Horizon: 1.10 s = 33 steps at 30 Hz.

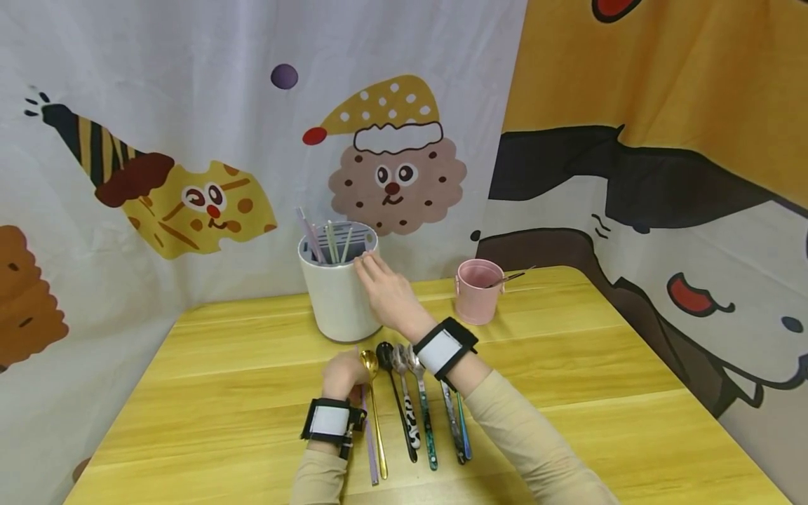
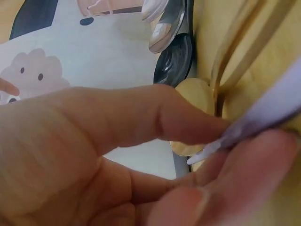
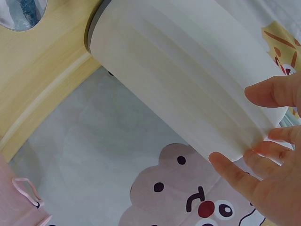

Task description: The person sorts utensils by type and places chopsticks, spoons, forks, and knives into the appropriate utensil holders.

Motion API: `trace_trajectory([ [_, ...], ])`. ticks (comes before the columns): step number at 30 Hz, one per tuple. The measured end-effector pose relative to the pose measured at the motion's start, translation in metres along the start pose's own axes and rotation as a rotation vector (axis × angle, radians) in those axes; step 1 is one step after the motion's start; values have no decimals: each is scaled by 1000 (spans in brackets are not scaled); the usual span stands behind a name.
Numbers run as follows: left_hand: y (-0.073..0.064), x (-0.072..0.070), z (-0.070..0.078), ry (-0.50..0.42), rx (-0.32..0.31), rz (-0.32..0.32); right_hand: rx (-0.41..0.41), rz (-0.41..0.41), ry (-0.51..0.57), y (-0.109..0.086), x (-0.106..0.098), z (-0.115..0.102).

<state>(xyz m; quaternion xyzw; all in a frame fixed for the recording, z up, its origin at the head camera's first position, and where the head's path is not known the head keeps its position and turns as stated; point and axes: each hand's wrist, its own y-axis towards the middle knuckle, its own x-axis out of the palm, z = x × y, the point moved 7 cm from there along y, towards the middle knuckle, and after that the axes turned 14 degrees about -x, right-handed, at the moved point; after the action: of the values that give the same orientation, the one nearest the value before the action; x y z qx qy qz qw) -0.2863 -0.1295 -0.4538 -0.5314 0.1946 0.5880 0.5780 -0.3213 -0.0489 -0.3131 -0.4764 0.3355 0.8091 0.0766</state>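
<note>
My left hand (image 1: 344, 375) pinches a slim lavender chopstick (image 1: 371, 452) between thumb and fingers, low over the table. Close beside it lies a gold spoon (image 1: 377, 435). My right hand (image 1: 388, 291) touches the upper right side of a white utensil holder (image 1: 337, 301) with extended fingers; in the right wrist view its thumb is spread from the other fingers. Several lavender and pale green sticks (image 1: 331, 242) stand in the holder. To the right of the gold spoon lie a black spoon (image 1: 400, 407), a spoon with a black-and-white handle (image 1: 410, 414) and one with a green patterned handle (image 1: 427, 421).
A grey patterned handle (image 1: 452, 428) and a blue handle (image 1: 463, 428) lie partly hidden beneath my right wrist. At the back right stands a pink bucket (image 1: 477, 301) with a thin dark utensil (image 1: 508, 278) leaning out. A printed curtain (image 1: 233, 140) hangs behind the wooden table (image 1: 221, 393).
</note>
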Motion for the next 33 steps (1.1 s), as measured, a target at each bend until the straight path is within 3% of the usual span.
trace_trajectory([
  [4,0,-4,-2,20,-16,54,2,-15,-3,0,1,1],
  [11,-4,-20,-3,24,49,175,-2,-1,1,0,1,0],
  [18,-5,-33,-7,-68,42,139,7,-19,12,0,2,1],
  [25,-9,-50,-10,-120,2,160,6,-19,15,0,2,1],
  [28,-15,-61,-10,-163,14,206,4,-17,17,-1,2,1],
  [33,-31,-83,-8,-232,47,355,-8,-1,7,-1,1,1],
])
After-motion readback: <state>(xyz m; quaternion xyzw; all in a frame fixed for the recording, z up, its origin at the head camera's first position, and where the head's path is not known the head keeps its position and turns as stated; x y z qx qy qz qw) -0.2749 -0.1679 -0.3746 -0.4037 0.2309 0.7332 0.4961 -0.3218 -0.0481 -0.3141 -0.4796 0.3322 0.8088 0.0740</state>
